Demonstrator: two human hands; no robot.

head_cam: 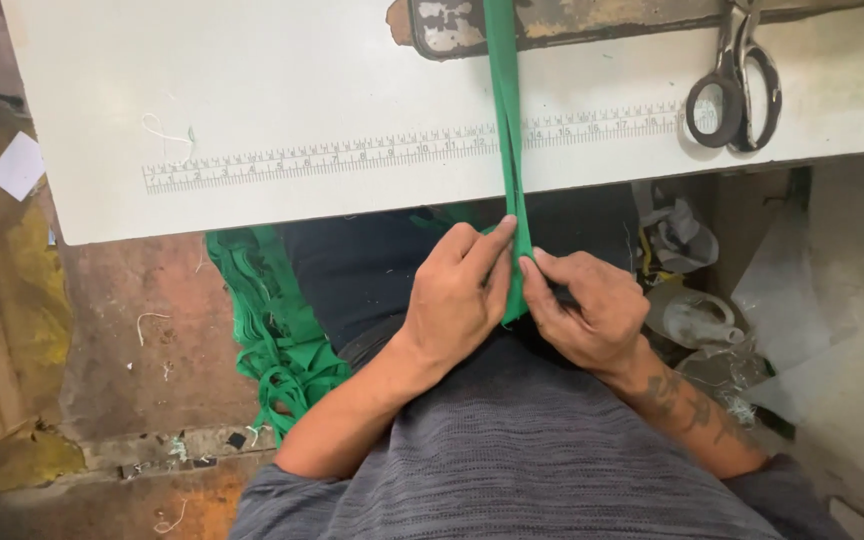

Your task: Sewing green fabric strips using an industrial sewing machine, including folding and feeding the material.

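Head view, looking down at a seated person's lap. At centre frame, the left hand (457, 300) and right hand (587, 310) meet, each pinching the near end of a narrow green fabric strip (505, 110). The strip runs straight up the middle of the frame, across a white table (252, 90) to its far edge. A printed ruler (352, 155) crosses the table (left to right). Scissors (735, 85) lie closed at upper right. A pile of green strips (277, 330) hangs at lower left of centre, beside the person's knee.
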